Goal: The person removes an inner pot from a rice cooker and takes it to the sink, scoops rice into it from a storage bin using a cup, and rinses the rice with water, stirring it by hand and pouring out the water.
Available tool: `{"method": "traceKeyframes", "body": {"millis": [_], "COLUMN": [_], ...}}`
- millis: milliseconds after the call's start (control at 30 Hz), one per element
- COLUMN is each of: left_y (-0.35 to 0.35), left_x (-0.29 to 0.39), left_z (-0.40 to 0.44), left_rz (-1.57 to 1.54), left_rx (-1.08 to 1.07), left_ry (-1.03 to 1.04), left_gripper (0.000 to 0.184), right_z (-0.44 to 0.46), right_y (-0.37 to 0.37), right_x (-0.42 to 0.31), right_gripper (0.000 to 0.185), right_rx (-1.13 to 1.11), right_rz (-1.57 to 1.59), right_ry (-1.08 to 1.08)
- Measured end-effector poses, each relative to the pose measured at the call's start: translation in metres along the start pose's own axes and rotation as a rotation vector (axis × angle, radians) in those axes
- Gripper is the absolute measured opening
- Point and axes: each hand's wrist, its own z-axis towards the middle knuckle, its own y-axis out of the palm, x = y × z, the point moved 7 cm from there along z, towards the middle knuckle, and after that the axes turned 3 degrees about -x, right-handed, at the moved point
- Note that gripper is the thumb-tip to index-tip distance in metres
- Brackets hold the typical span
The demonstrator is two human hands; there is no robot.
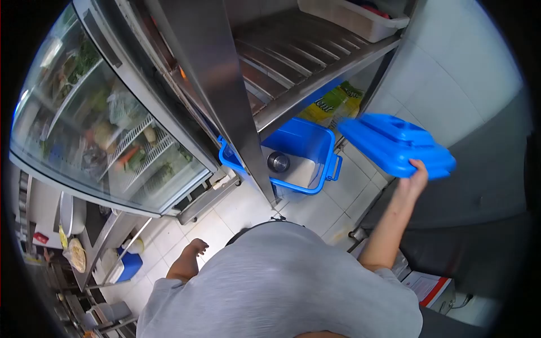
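My right hand (416, 179) is closed on the edge of a blue plastic lid (403, 145), holding it raised and tilted to the right of the shelf. Below the steel shelf, an uncovered blue bin (304, 135) stands on the floor, partly behind the shelf's post. Inside the bin lies a round metal cup (278, 162) on a pale, white content (301, 170) that I cannot identify more closely. My left hand (197, 247) hangs low at my side above the floor tiles. Its fingers are loosely bent and apart, with nothing visible in them.
A steel rack (304, 59) rises in front of me, with a white tub (355, 19) on top. Behind the bin is a yellow-green bag (338, 104). To the left stands a glass-door fridge (107, 118) of vegetables. A white box (425, 287) sits at lower right.
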Motion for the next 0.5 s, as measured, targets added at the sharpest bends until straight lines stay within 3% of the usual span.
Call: {"method": "traceKeyframes", "body": {"millis": [33,100,200,267,400,500], "left_y": [-0.009,-0.04,-0.095,-0.116,-0.112,-0.099], "left_x": [-0.006,0.014,0.077,0.139,0.189,0.161], "left_z": [0.039,0.063,0.081,0.035,0.002,-0.007], "left_rz": [0.138,0.135,0.121,0.073,-0.029,-0.105], "left_rx": [-0.011,-0.002,0.331,0.401,0.324,0.259], "left_ry": [0.088,0.141,0.316,0.487,0.64,0.67], "left_gripper": [0.027,0.025,0.029,0.032,0.034,0.035], "right_z": [-0.019,-0.075,-0.142,-0.18,-0.243,-0.248], "right_y": [-0.007,0.006,0.019,0.031,0.084,0.117], "right_x": [-0.028,-0.07,-0.103,-0.111,-0.106,-0.089], "right_gripper": [0.045,0.055,0.059,0.062,0.071,0.071], "right_rx": [0.064,0.088,0.013,-0.007,-0.218,-0.248], "right_rz": [-0.043,0.019,0.07,0.079,0.081,0.088], "right_ry": [-0.129,-0.251,-0.419,-0.437,-0.569,-0.569]}}
